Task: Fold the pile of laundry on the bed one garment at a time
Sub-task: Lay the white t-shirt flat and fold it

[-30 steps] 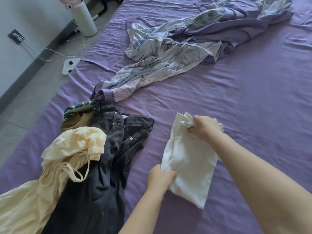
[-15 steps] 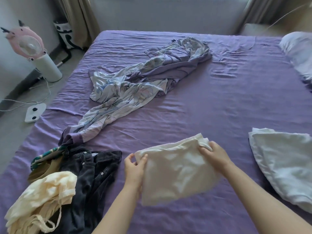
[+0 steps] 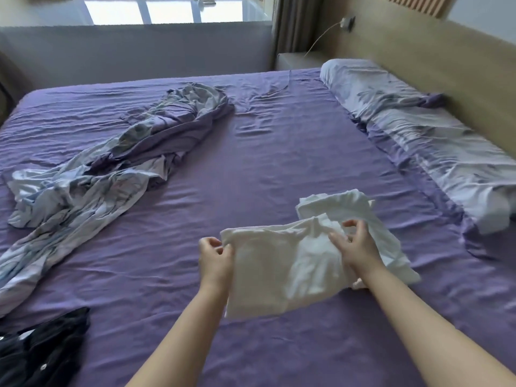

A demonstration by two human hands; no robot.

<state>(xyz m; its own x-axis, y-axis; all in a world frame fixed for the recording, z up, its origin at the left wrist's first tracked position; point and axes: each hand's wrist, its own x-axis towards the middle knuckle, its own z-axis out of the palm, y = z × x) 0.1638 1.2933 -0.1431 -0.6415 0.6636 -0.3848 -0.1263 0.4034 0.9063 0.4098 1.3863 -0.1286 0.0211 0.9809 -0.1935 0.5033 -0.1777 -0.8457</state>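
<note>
A folded white garment (image 3: 268,272) hangs between my two hands just above the purple bed sheet (image 3: 279,152). My left hand (image 3: 215,258) pinches its left top corner. My right hand (image 3: 357,247) grips its bunched right top edge. Behind and under its right side lies another folded white garment (image 3: 349,205), flat on the sheet. At the lower left corner, part of the dark jeans (image 3: 42,350) from the laundry pile shows; the remainder of the pile is out of view.
A crumpled lilac and pale blue duvet cover (image 3: 111,169) sprawls across the left half of the bed. A long pale pillow (image 3: 432,141) lies along the wooden headboard (image 3: 460,65) on the right. A bedside unit (image 3: 296,61) stands at the far right corner.
I have carried the white garment to the right, over the edge of the other folded white garment. The view swung right, so most of the laundry pile left the frame.
</note>
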